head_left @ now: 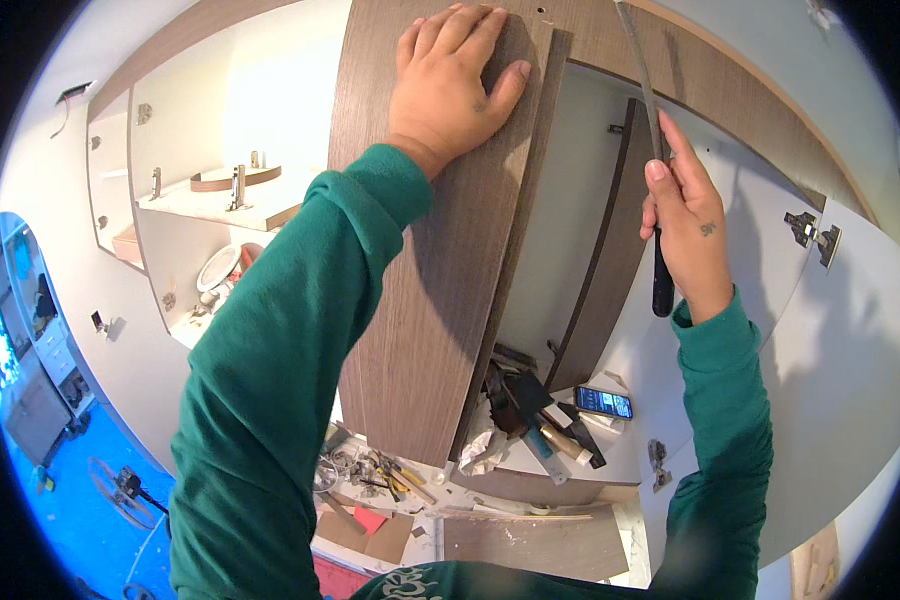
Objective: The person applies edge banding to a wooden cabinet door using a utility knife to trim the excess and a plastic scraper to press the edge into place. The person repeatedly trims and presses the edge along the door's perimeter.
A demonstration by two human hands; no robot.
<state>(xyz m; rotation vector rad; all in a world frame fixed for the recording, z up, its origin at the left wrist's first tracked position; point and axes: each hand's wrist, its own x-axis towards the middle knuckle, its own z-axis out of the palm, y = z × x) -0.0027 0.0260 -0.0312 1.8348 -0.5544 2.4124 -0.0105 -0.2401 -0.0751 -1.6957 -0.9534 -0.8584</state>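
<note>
My left hand [452,85] lies flat on the upper part of a brown wood-grain cabinet door [410,290], fingers stretched out over its face. The door stands upright before me. In my right hand [692,215] is a file [642,60], its long grey blade pointing up and its black handle running down below my palm. The thumb rests along it and the index finger points upward. The blade's tip reaches the top wood-grain trim [705,75] of the cabinet. Right of the door, the cabinet's inside shows a dark upright panel [607,250].
A phone [603,402], a brush [565,443] and other tools lie on the cabinet's lower shelf. White doors with hinges [812,237] stand at the right. Open shelves [235,205] are at the left. Below are loose tools [400,478] and a fan [125,485] on blue floor.
</note>
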